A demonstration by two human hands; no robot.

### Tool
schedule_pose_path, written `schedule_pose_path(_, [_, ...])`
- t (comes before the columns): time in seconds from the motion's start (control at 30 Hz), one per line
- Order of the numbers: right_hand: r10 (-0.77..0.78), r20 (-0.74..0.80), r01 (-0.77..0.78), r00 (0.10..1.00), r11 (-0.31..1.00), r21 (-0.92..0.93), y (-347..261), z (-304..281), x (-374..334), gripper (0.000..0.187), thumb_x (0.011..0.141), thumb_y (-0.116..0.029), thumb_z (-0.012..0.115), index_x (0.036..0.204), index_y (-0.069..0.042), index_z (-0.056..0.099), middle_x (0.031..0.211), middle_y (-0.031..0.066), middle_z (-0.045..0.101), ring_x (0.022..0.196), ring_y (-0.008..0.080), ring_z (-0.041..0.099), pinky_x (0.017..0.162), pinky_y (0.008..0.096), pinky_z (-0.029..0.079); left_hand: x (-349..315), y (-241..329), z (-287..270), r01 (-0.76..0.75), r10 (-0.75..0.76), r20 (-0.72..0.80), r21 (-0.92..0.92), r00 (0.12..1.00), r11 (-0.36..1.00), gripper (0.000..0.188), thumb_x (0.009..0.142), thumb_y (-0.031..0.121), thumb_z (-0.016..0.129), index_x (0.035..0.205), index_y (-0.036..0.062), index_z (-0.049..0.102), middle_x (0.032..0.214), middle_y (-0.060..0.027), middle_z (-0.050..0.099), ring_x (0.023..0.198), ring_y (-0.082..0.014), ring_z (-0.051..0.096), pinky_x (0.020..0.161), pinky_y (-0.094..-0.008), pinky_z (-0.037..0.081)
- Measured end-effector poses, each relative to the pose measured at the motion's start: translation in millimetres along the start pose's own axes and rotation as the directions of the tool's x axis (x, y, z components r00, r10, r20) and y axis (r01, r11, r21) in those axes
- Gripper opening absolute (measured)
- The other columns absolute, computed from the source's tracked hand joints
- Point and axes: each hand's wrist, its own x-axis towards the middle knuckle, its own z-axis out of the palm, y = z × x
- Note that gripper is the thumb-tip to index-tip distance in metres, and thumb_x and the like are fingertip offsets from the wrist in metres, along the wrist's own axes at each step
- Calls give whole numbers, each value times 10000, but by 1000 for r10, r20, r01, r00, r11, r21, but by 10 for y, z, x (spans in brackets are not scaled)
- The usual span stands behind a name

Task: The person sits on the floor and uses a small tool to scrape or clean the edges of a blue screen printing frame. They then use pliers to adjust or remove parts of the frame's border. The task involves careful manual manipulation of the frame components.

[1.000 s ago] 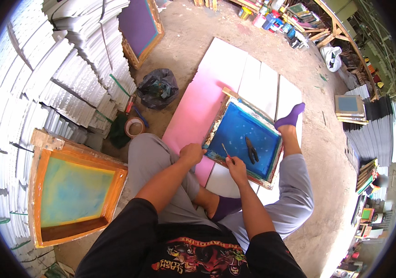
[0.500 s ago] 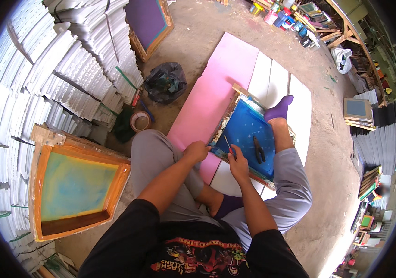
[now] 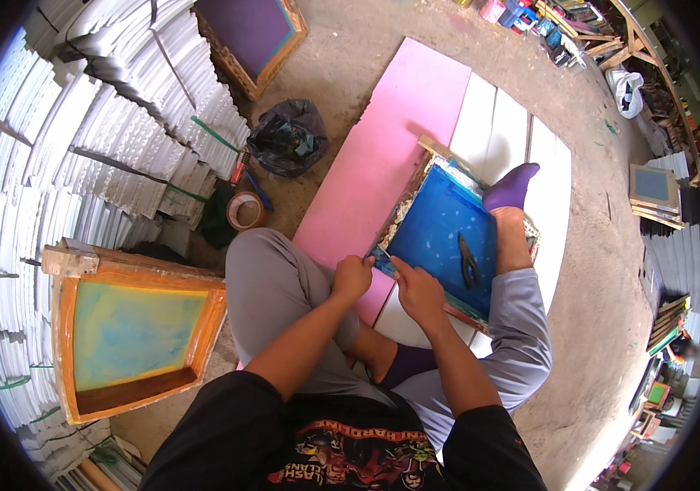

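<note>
A wooden screen-printing frame (image 3: 405, 214) with blue mesh lies in front of me, its wood crusted with dried residue. My left hand (image 3: 353, 277) is closed at the frame's near left corner, thumb and fingers pinching its edge. In my closed right hand (image 3: 419, 290) is a slim screwdriver (image 3: 384, 252), mostly hidden by my fingers. Its metal shaft points left, with the tip at that same corner, close to my left fingers. Black pliers (image 3: 468, 263) rest on the blue mesh. My purple-socked foot (image 3: 512, 187) sits against the frame's right side.
Pink board (image 3: 399, 123) and white boards (image 3: 548, 184) lie under the frame. To the left are a yellow-green screen frame (image 3: 137, 331), a tape roll (image 3: 246, 211), a black plastic bag (image 3: 288, 139) and stacked white sheets (image 3: 112, 123). A purple screen (image 3: 247, 33) stands farther off.
My right hand has brought the screwdriver left and turned it, so its tip now meets the frame's corner beside my left hand. The view has shifted slightly.
</note>
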Motion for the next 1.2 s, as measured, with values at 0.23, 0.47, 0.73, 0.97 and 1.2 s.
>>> schedule_pose_path(0.23, [61, 55, -60, 997, 998, -22, -97, -85, 35, 352, 1026, -285, 595, 1368, -255, 669, 888, 185, 702, 843, 413, 698, 748, 538, 556, 7, -40, 63, -22, 23, -43, 24, 999, 999, 482, 1015, 356, 629, 766, -44, 733, 786, -267, 713, 804, -434, 726, 782, -516, 546])
schedule_pose_path(0.47, [74, 62, -78, 995, 995, 62, -57, -86, 83, 336, 1028, -279, 590, 1345, -219, 682, 918, 216, 724, 877, 428, 702, 764, 548, 550, -52, 72, -8, 3, -3, 32, 9, 999, 1000, 480, 1035, 357, 609, 874, -78, 730, 900, -347, 698, 918, -517, 698, 817, -567, 538])
schedule_pose_path(0.73, [121, 139, -110, 983, 990, -88, -306, -243, 163, 353, 1013, -243, 585, 1352, -200, 675, 904, 219, 727, 848, 431, 714, 750, 556, 560, -92, 110, -67, 10, -10, 27, 21, 1000, 1000, 473, 1037, 351, 606, 892, -82, 727, 912, -353, 696, 932, -525, 692, 829, -568, 541])
schedule_pose_path(0.97, [179, 262, -102, 948, 954, -283, -611, -309, 291, 459, 951, -156, 555, 1403, -151, 630, 908, 234, 737, 834, 435, 738, 768, 547, 594, -77, 68, 5, 24, -24, 7, 22, 1000, 999, 469, 1033, 353, 615, 887, -80, 725, 925, -353, 698, 946, -527, 687, 837, -571, 539])
schedule_pose_path(1.2, [132, 344, -59, 930, 975, -214, -439, -375, 290, 445, 991, -178, 505, 1421, -130, 608, 1017, 273, 742, 938, 457, 738, 821, 572, 591, -39, 7, 72, 14, -14, -37, 12, 999, 1000, 459, 1025, 343, 625, 865, -76, 725, 896, -348, 693, 905, -530, 687, 803, -574, 539])
